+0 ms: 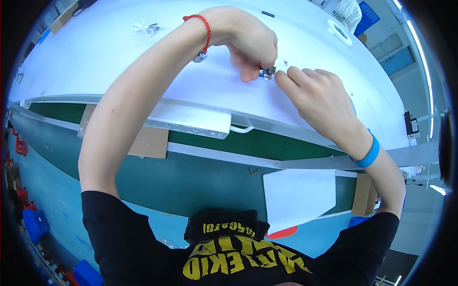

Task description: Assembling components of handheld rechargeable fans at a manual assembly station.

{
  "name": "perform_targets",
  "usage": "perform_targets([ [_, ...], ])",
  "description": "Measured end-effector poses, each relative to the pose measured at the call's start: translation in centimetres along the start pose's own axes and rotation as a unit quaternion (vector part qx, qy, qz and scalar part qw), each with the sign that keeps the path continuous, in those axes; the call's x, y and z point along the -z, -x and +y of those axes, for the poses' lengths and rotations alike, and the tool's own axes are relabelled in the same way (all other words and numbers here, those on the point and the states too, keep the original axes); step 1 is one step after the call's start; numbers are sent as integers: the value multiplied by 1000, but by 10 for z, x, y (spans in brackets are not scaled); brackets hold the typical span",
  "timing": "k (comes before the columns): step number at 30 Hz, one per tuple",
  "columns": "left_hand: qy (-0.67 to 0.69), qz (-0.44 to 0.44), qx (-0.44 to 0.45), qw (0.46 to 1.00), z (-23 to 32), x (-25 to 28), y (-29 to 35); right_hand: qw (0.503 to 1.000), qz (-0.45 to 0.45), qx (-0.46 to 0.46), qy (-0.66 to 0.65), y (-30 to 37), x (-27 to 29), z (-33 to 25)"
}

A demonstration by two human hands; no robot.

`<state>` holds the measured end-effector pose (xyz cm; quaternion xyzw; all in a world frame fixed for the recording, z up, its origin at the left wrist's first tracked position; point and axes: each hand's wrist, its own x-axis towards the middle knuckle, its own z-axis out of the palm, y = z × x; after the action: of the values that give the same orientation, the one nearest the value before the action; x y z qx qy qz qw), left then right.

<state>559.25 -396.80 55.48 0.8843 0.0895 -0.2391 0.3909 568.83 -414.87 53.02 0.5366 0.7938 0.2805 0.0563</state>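
Two hands meet at one blue board [267,73] over the table [205,81]; whether it touches the surface cannot be confirmed. Clock positions are from the board. Left hand [250,44], at 11, is pinched on it, presumably for steadiness. Right hand [315,90], between 3 and 4, has curled fingers at its edge; any grip is hidden. A small part [286,63] sits just beside, at 2, seemingly for reach. Cable [145,28] at 10 and strip [268,14] at 12 lie well apart, leaving elbow room.
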Motion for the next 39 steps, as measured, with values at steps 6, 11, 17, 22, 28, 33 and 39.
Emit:
perform_targets([
  [6, -16, 50, -3, 999, 1, -7, 4, 985, -108, -41, -125, -18, 6, 30],
  [11, -33, 142, -14, 989, -1, -16, 8, 973, -95, -44, -207, -19, -7, 47],
  [17, -61, 184, -59, 979, -11, -20, 6, 960, -135, -52, -240, -25, -2, 53],
  [22, -60, 201, -75, 975, -12, -18, 0, 949, -161, -59, -265, -25, -7, 61],
  [28, -100, 259, -108, 955, -7, -16, 1, 954, -149, -67, -251, -24, -17, 67],
  [33, -120, 278, -77, 950, -18, -22, -2, 968, -90, -71, -223, -20, -25, 56],
  [39, -10, 296, -82, 951, -17, -11, -5, 974, -27, -156, -165, 7, -29, 70],
])
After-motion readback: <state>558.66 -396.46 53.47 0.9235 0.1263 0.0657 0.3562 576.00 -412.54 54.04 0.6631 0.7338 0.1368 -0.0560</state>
